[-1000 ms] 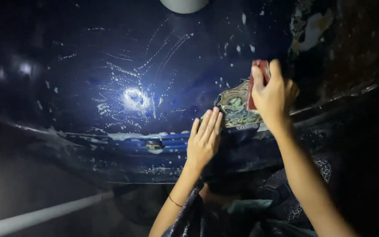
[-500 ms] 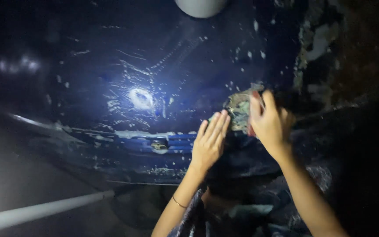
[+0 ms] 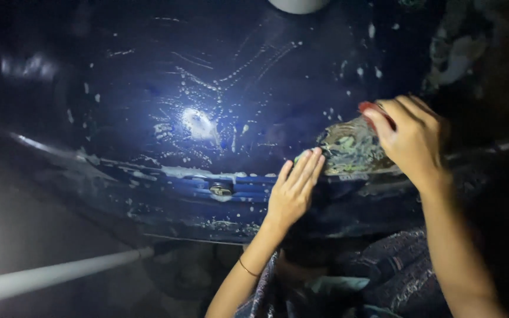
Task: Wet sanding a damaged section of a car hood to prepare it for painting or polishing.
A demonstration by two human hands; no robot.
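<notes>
A large dark blue glossy curved panel (image 3: 148, 88) fills the view, streaked with white soap suds and a bright light glare. My right hand (image 3: 410, 138) grips a small red scrubbing block (image 3: 367, 108) and presses it at the upper right edge of a worn patterned decal (image 3: 349, 150) on the panel. My left hand (image 3: 294, 191) lies flat, fingers together, on the panel just left of and below the decal, holding nothing. A thin bracelet shows on my left wrist.
A blue ridged trim strip with a metal bolt (image 3: 221, 189) runs along the panel's lower edge. A white hose or pipe (image 3: 54, 274) lies at lower left. A pale round object (image 3: 298, 5) sits at the top edge. Dark patterned cloth (image 3: 396, 271) covers my lap.
The view has shifted and my right hand has moved down and to the right across the decal with the red block. My left hand stays flat on the panel.
</notes>
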